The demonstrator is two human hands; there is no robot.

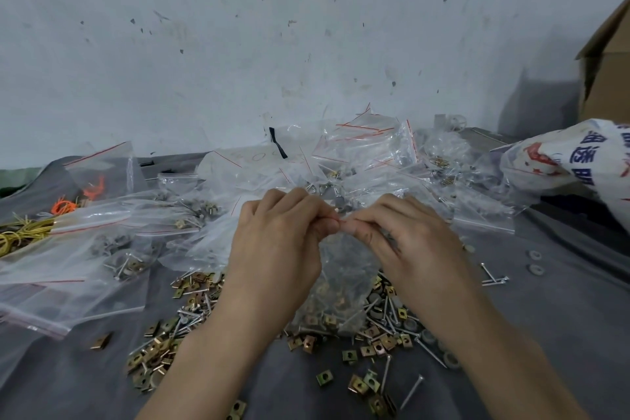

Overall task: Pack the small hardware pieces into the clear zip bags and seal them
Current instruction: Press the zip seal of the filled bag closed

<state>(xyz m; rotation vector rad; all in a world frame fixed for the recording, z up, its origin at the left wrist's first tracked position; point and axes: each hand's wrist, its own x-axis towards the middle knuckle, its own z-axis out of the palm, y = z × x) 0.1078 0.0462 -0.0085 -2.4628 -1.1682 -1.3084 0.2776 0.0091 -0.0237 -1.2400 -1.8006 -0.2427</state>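
Both hands meet over the middle of the table (562,334), which is covered in grey cloth. The left grip (276,232) has its fingers curled tight, thumb and forefinger pinching the top edge of a clear zip bag (341,286). The right grip (419,235) is closed the same way on the same edge, just at 3 o'clock of the left, with the fingertips of the two nearly touching. A thin red line of the bag's seal shows between them. The bag hangs down from the pinch towards 6 o'clock, and its lower end holds square nuts and other small metal pieces; the bottom sits on or just over the loose hardware pile (381,334).

That pile of brass-coloured square nuts, nails and grey washers spreads from 7 o'clock to 5 o'clock of the bag. Two stray washers (534,261) and a few nails (492,278) lie apart at 3 o'clock. At 12 o'clock a heap of empty bags (361,150) rests against the marked wall (238,44). At 9 o'clock lie filled bags (112,249), with orange ties (64,206) and yellow ties (20,233) beyond them. At 2 o'clock are a white printed sack (576,160) and a cardboard box (610,54)
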